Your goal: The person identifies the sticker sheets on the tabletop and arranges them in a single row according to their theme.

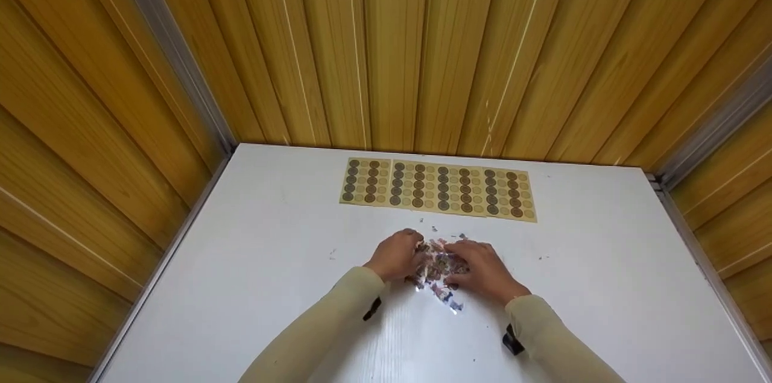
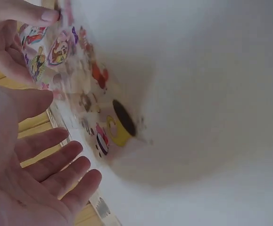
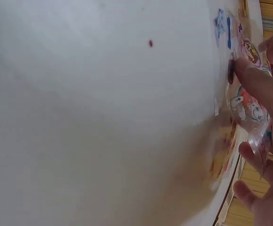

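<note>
A loose pile of clear cartoon stickers (image 1: 439, 263) lies on the white table between the two hands. Printed figures show on them, such as a yellow cup-like shape. My left hand (image 1: 395, 255) is at the pile's left side; in the left wrist view its palm (image 2: 23, 188) shows, fingers loosely extended, thumb tip right at the stickers (image 2: 84, 89). From the other side, my right hand (image 1: 484, 268) gathers part of the pile, holding clear stickers (image 3: 249, 106) between thumb and curled fingers.
Behind the pile lie tan sheets (image 1: 437, 190) with rows of dark and light round stickers. Small scraps (image 1: 544, 258) are scattered over the white table (image 1: 241, 286). Wood-look panels (image 1: 392, 57) wall in the table's back and sides.
</note>
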A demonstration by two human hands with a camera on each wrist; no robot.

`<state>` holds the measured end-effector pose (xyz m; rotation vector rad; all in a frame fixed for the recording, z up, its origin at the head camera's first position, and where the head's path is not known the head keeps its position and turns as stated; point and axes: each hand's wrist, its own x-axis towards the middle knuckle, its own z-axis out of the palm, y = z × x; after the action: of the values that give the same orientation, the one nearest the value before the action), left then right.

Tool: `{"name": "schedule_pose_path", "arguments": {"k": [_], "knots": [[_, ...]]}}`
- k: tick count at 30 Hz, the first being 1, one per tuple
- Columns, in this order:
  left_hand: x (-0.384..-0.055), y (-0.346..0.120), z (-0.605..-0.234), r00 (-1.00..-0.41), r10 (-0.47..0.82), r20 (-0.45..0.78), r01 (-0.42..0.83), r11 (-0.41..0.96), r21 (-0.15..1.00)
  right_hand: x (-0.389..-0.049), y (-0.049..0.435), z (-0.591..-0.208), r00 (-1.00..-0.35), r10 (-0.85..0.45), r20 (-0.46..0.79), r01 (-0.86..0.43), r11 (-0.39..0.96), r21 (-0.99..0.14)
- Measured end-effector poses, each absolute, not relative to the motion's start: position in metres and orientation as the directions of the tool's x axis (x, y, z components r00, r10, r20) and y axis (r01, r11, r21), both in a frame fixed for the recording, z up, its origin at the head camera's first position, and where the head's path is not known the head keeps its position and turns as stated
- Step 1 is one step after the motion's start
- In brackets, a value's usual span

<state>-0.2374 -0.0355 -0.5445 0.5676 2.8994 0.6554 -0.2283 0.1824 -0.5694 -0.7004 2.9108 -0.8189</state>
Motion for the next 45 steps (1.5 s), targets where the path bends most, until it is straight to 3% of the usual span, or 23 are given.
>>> {"name": "schedule_pose_path", "arguments": {"k": [6,8,11,14,17,22,29,32,35,39,45], "knots": [[-0.242,-0.037,-0.542,-0.932,0.348,-0.103,0.151,0.631,0.761,-0.229,0.186,-0.568,-0.872,-0.425,0.243,-0.488,0.707,-0.513],[-0.243,-0.037,-0.541,-0.932,0.342,-0.12,0.084,0.526,0.846,-0.23,0.187,-0.565,-0.884,-0.403,0.237,-0.463,0.681,-0.567],[-0.244,-0.036,-0.54,-0.932,0.339,-0.131,0.016,0.398,0.917,-0.232,0.189,-0.56,-0.935,-0.319,0.152,-0.329,0.63,-0.703],[-0.243,-0.035,-0.54,-0.926,0.348,-0.143,-0.01,0.356,0.935,-0.235,0.192,-0.555,-0.973,-0.225,0.055,-0.173,0.546,-0.82],[-0.242,-0.035,-0.539,-0.923,0.351,-0.159,-0.033,0.34,0.94,-0.237,0.194,-0.55,-0.982,-0.188,0.012,-0.1,0.466,-0.879],[-0.242,-0.034,-0.537,-0.921,0.346,-0.178,-0.053,0.342,0.938,-0.238,0.197,-0.542,-0.978,-0.206,0.017,-0.108,0.439,-0.892],[-0.243,-0.032,-0.528,-0.919,0.373,-0.13,-0.002,0.323,0.946,-0.233,0.195,-0.532,-0.945,-0.327,-0.002,-0.135,0.398,-0.907],[-0.245,-0.032,-0.528,-0.925,0.366,-0.103,0.004,0.279,0.96,-0.233,0.196,-0.532,-0.964,-0.265,-0.031,-0.074,0.377,-0.923],[-0.246,-0.032,-0.529,-0.941,0.328,-0.087,-0.01,0.232,0.973,-0.235,0.202,-0.541,-0.977,-0.175,-0.118,0.064,0.289,-0.955],[-0.248,-0.033,-0.529,-0.961,0.259,-0.101,-0.058,0.166,0.984,-0.233,0.209,-0.55,-0.964,-0.164,-0.21,0.177,0.194,-0.965],[-0.251,-0.034,-0.531,-0.952,0.268,-0.146,-0.127,0.088,0.988,-0.232,0.212,-0.551,-0.969,-0.21,-0.129,0.086,0.203,-0.976]]}}
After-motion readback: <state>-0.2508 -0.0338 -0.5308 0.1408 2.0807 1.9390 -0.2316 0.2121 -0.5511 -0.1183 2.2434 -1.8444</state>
